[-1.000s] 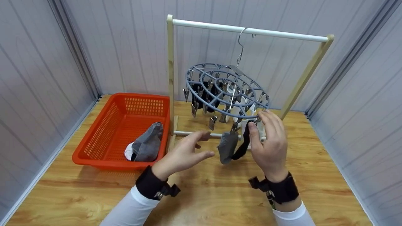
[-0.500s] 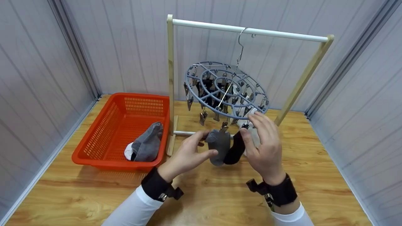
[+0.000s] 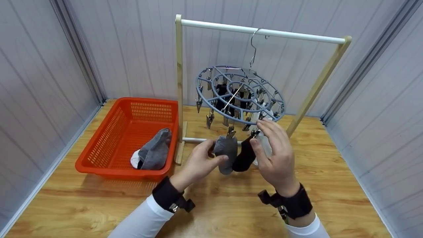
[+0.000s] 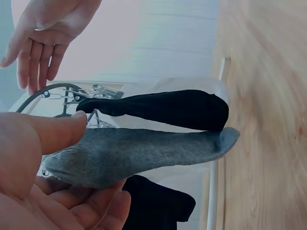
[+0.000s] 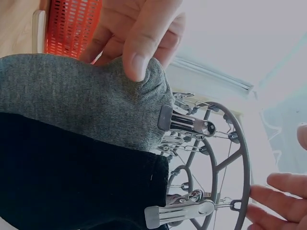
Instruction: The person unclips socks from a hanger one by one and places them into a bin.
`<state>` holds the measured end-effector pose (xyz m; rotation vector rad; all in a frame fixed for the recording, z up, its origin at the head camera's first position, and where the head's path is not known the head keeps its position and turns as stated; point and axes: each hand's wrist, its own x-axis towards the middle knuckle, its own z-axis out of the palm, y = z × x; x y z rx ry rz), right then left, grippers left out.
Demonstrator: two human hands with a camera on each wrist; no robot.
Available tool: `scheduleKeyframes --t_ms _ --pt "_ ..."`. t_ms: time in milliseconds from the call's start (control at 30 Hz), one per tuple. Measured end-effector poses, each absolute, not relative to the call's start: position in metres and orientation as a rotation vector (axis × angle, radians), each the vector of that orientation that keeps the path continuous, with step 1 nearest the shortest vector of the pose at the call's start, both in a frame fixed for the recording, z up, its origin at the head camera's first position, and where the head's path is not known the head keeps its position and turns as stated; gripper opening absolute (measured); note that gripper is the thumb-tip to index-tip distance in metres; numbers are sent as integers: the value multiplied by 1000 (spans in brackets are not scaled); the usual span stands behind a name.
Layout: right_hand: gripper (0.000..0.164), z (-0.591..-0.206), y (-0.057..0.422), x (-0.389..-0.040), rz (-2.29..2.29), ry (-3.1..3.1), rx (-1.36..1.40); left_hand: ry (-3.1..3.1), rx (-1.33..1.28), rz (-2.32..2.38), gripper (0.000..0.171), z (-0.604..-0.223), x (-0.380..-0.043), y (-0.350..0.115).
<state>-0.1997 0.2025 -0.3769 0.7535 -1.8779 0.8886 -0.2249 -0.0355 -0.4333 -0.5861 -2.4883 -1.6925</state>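
Note:
A grey sock (image 3: 226, 155) hangs from a metal clip on the front of a round grey-blue clip hanger (image 3: 211, 102). My left hand (image 3: 202, 161) pinches its upper edge, thumb on the near side and fingers behind. In the right wrist view the grey sock (image 5: 91, 96) wrinkles under that thumb, beside its clip (image 5: 184, 122). A black sock (image 3: 245, 155) hangs from a clip just to the right. My right hand (image 3: 277, 153) is held with fingers extended; in the right wrist view its fingertips (image 5: 261, 191) are at the hanger's rim.
An orange basket (image 3: 96, 155) at left holds another grey sock (image 3: 155, 150) and a white item (image 3: 135, 159). The hanger hooks on the white bar (image 3: 218, 25) of a wooden stand. More dark and white pieces hang behind. Pale panel walls (image 3: 138, 49) surround the wooden tabletop (image 3: 224, 211).
The hanger has turned, carrying the grey and black socks leftward. My left hand has moved slightly right and taken hold of the grey sock. My right hand has shifted a little left.

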Motion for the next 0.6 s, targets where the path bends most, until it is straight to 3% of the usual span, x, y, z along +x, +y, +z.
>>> scheduleKeyframes --t_ms 333,600 --pt "49 -377 197 -201 898 -1785 843 -2385 -723 -1658 16 -430 -223 -35" --pt "42 -379 195 -200 934 -1769 865 -2344 -847 -1802 28 -426 -217 -34"
